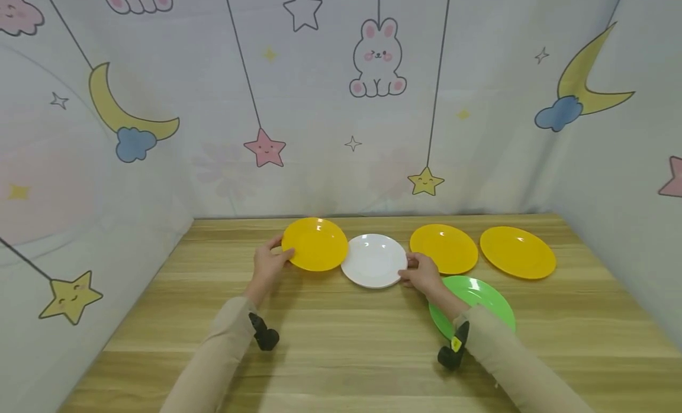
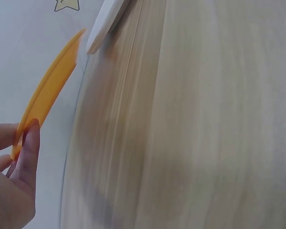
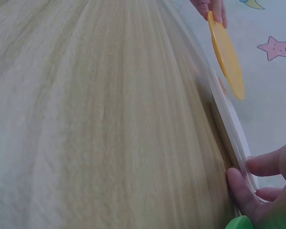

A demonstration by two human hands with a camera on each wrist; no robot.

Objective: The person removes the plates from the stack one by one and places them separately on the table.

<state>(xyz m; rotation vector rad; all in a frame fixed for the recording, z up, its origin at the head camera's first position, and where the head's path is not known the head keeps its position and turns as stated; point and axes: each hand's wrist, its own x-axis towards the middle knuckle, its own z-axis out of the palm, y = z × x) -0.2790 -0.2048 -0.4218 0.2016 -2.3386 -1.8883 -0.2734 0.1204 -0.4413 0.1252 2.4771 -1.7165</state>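
My left hand pinches the left rim of a yellow plate between thumb and fingers. In the left wrist view that yellow plate is tilted and held up off the wooden table. A white plate is just right of it, partly overlapped by it in the head view. My right hand grips the white plate's right rim, thumb on one side and fingers on the other, as the right wrist view shows. Under my right forearm lies a green plate, partly hidden by the sleeve.
Two more yellow plates lie at the back right, a nearer one beside my right hand and a farther one to its right. The wooden table meets a printed cloth backdrop behind and at both sides.
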